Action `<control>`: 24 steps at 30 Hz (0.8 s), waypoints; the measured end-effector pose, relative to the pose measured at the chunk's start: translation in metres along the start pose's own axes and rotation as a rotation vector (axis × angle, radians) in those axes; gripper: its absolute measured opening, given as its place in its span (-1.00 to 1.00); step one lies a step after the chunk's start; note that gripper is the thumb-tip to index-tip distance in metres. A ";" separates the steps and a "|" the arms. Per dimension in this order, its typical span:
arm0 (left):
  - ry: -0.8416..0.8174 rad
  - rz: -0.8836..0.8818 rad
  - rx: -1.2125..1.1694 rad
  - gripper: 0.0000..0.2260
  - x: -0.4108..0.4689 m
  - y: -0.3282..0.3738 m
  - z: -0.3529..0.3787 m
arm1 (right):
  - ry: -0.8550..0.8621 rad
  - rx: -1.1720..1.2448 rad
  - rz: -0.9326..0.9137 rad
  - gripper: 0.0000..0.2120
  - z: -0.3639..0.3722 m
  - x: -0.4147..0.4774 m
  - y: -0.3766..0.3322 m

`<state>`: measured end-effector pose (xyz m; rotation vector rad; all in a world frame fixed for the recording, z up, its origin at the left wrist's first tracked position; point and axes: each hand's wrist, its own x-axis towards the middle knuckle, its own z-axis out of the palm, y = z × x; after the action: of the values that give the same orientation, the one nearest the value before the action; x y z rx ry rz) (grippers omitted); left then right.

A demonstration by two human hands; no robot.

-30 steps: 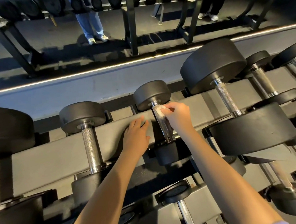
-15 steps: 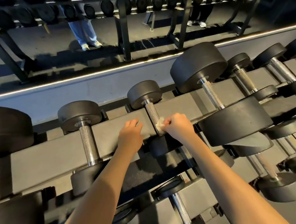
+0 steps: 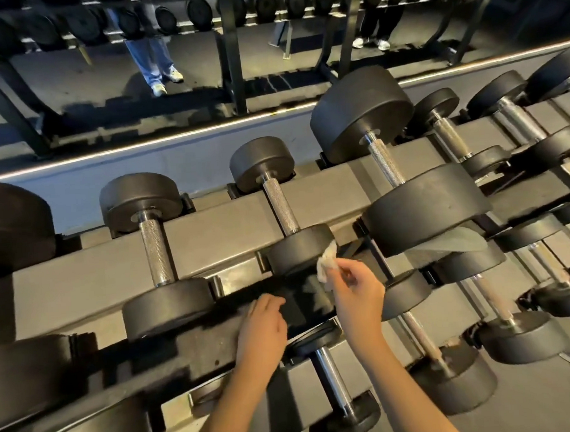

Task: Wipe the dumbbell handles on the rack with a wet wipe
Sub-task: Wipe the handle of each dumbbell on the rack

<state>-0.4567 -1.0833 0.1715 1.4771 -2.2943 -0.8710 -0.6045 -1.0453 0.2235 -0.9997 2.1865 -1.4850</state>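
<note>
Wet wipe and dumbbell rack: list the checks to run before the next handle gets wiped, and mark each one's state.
1. Wipe in grip: ok. The right hand pinches the wet wipe.
2. Wipe off the metal: ok. The small dumbbell's handle is bare; the wipe hangs by its near head.
3. Free hand out of the way: ok. The left hand rests on the rack rail and holds nothing.
4. Neighbouring handle open to reach: ok. The large dumbbell's handle to the right is uncovered.
5. Wipe wet enough: cannot tell.
</note>
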 end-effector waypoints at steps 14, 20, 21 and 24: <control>-0.306 -0.092 0.228 -0.51 -0.030 -0.033 0.106 | -0.348 -0.261 0.179 -0.83 -0.030 -0.056 0.156; -0.232 -0.116 0.189 -0.54 -0.042 -0.038 0.131 | -0.444 -0.298 0.174 -0.78 -0.017 -0.078 0.192; -0.227 -0.120 0.178 -0.54 -0.042 -0.039 0.132 | -0.444 -0.311 0.171 -0.77 -0.013 -0.080 0.196; -0.230 -0.154 0.147 -0.55 -0.040 -0.040 0.136 | -0.435 -0.325 0.165 -0.78 0.002 -0.079 0.203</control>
<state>-0.4812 -1.0135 0.0440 1.7160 -2.4810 -0.9791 -0.6226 -0.9478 0.0298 -1.0870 2.1531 -0.7634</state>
